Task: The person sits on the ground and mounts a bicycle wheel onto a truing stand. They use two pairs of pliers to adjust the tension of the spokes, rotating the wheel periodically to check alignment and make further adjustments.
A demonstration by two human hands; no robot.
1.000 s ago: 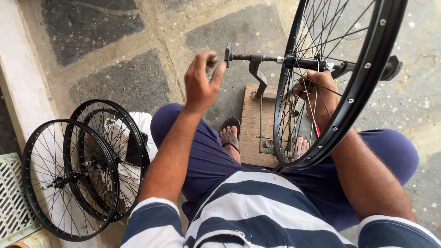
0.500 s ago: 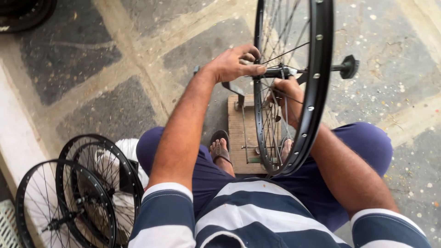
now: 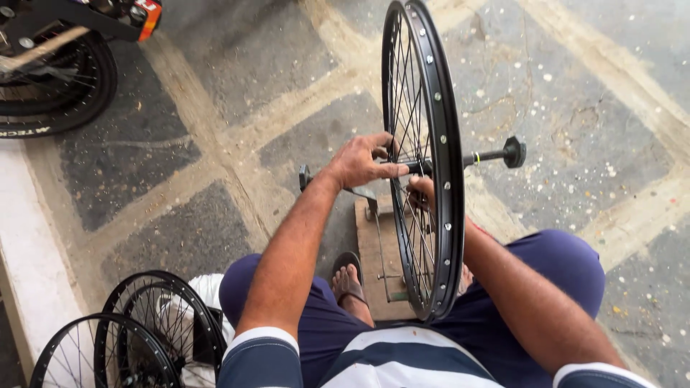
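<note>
a black spoked bicycle wheel rim (image 3: 451, 179) stands upright and edge-on to the camera, just in front of the seated person's knees. it is carried on a dark metal axle rod (image 3: 489, 155) that runs crosswise through its hub and ends on the right in a round black knob.

the left hand (image 3: 361, 161) lies against the left face of the wheel near the hub, its fingers stretched flat across the spokes and not curled around anything; the thumb points toward the rim. the right hand (image 3: 424, 191) is behind the spokes on the far side of the wheel, close to the hub, and mostly hidden; i cannot tell whether it is closed on anything.

under the wheel a small wooden board (image 3: 375, 251) rests on the floor and carries a thin metal stand (image 3: 376, 228) rising toward the axle. a foot in a dark sandal (image 3: 350, 284) sits just left of the board.

at the lower left, several more black spoked rims (image 3: 136, 338) lean together beside a white cloth. at the top left, the tyred rear wheel of a parked bicycle (image 3: 54, 86) with a red reflector is well apart from the hands. the floor is grey stone paving (image 3: 575, 93) with pale joints.
</note>
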